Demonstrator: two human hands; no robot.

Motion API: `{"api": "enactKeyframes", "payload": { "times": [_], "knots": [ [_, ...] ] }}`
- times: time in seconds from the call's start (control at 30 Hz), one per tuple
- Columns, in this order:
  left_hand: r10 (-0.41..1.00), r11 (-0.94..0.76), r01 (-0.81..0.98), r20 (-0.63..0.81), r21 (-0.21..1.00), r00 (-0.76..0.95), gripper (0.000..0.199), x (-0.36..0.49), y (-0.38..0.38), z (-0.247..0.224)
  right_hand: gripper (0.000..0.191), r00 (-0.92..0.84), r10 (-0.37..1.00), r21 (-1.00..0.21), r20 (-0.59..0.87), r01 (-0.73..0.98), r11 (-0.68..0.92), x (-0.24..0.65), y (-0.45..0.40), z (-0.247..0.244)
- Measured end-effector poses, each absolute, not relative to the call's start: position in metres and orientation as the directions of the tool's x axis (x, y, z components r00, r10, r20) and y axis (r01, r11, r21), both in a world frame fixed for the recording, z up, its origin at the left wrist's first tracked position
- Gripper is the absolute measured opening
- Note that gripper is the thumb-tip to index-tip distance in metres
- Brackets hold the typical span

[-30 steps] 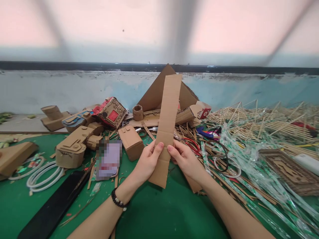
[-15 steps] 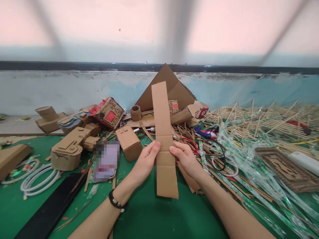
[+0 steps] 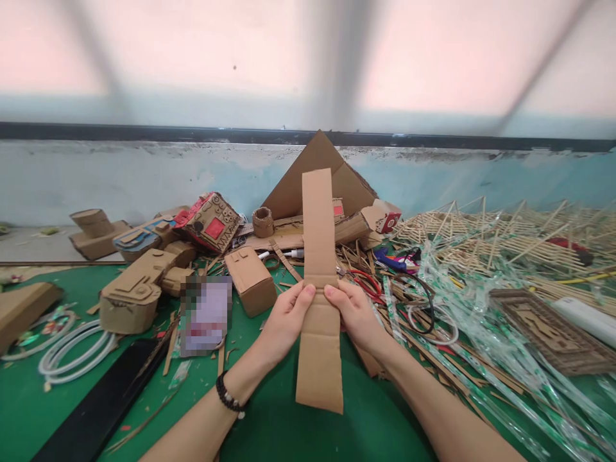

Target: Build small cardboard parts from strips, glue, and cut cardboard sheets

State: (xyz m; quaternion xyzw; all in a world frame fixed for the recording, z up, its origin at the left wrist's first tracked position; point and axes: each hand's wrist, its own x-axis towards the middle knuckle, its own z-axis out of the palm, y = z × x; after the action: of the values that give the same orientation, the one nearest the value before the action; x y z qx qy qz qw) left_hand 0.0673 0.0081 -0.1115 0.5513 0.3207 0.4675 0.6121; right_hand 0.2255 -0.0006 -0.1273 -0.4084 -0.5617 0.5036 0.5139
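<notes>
A long cardboard strip stands roughly upright in front of me, held between both hands above the green tabletop. Crease lines run across its middle and lower part. My left hand grips the strip's left edge, with the thumb on the front face and the fingers curled behind. My right hand pinches the right edge at the same height, its thumb close to the left one. The fingers behind the strip are mostly hidden. Under the right forearm lies another cardboard piece, partly covered.
On the left are a cardboard box model, a blurred-out rectangular item, a coiled white tube and a black plank. A small cardboard box sits behind my left hand. Wooden sticks and clear plastic strips crowd the right.
Both thumbs have come closer together on the strip's front, at a crease. The strip's top has shifted right, its lower end has swung slightly left and nearer, and the strip now bends at the crease.
</notes>
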Motion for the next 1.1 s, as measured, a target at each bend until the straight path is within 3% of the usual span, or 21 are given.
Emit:
{"api": "enactKeyframes", "payload": {
  "times": [0.17,0.33,0.47,0.6,0.67,0.83,1.0,1.1],
  "knots": [
    [0.916,-0.035,-0.179,0.104,0.983,0.388,0.05,0.06,0.016,-0.11,0.054,-0.239,0.956,-0.985,0.17,-0.002,0.175,0.23,0.006,-0.133],
    [0.897,-0.071,-0.19,0.145,0.979,0.417,0.056,0.063,0.013,-0.114,0.048,-0.15,0.953,-0.965,0.263,-0.047,0.258,0.224,-0.002,-0.127],
    [0.925,-0.038,-0.19,0.107,0.981,0.365,0.057,0.068,0.01,-0.118,0.048,-0.053,0.969,-0.97,0.24,-0.062,0.237,0.219,-0.004,-0.129],
    [0.944,0.009,-0.197,0.057,0.98,0.325,0.056,0.066,0.014,-0.117,0.051,-0.139,0.978,-0.987,0.158,-0.028,0.155,0.223,0.005,-0.136],
    [0.951,-0.025,-0.191,0.082,0.981,0.298,0.054,0.065,0.016,-0.115,0.05,-0.184,0.973,-0.99,0.138,-0.002,0.14,0.227,0.009,-0.136],
    [0.935,-0.126,-0.197,0.183,0.972,0.304,0.055,0.07,0.012,-0.117,0.046,-0.133,0.956,-0.965,0.261,-0.041,0.258,0.225,0.004,-0.13],
    [0.939,-0.095,-0.194,0.152,0.976,0.308,0.055,0.074,0.011,-0.122,0.045,-0.043,0.98,-0.977,0.194,-0.096,0.189,0.22,0.0,-0.134],
    [0.933,-0.073,-0.191,0.134,0.979,0.333,0.05,0.068,0.017,-0.12,0.045,-0.08,0.984,-0.986,0.158,-0.055,0.154,0.222,0.005,-0.137]
  ]
}}
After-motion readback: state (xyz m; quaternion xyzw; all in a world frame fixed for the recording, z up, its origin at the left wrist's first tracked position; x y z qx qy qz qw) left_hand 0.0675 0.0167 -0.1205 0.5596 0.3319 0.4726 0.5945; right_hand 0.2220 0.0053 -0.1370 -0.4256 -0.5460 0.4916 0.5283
